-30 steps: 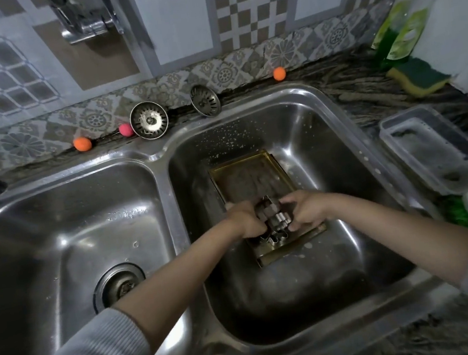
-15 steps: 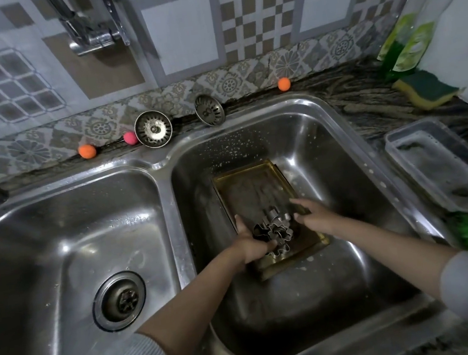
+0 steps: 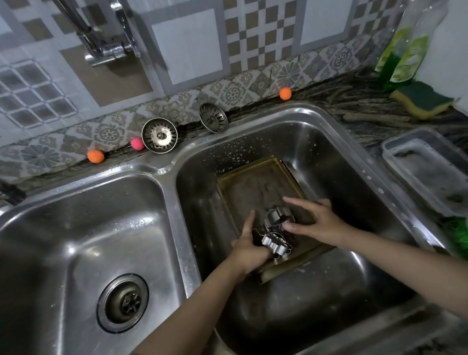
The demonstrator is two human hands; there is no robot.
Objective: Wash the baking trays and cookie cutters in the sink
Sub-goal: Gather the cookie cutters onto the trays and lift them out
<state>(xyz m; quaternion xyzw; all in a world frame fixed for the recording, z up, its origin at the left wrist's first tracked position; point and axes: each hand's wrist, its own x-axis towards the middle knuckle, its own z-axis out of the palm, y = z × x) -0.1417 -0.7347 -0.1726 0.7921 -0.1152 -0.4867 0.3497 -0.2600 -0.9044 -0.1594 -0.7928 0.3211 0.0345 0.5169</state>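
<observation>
A dull, brass-toned rectangular baking tray (image 3: 257, 186) lies flat in the right basin of the steel double sink (image 3: 171, 202), its long axis running from the back wall toward the person, its near end partly covered by the hands. Over that end the left hand (image 3: 247, 249) curls round a cluster of shiny metal cookie cutters (image 3: 275, 234), ribbed and scalloped in outline; how many there are is hard to tell. The right hand (image 3: 318, 223) sits just beside them, fingers straight and spread, fingertips touching the cluster's edge without gripping. The basin's back wall is flecked with pale specks. On the ledge behind lean two perforated strainers (image 3: 159, 134). At right, a clear plastic container (image 3: 438, 172) and a green-topped sponge (image 3: 423, 99) rest on veined dark stone; the bottles beyond are blurred.
</observation>
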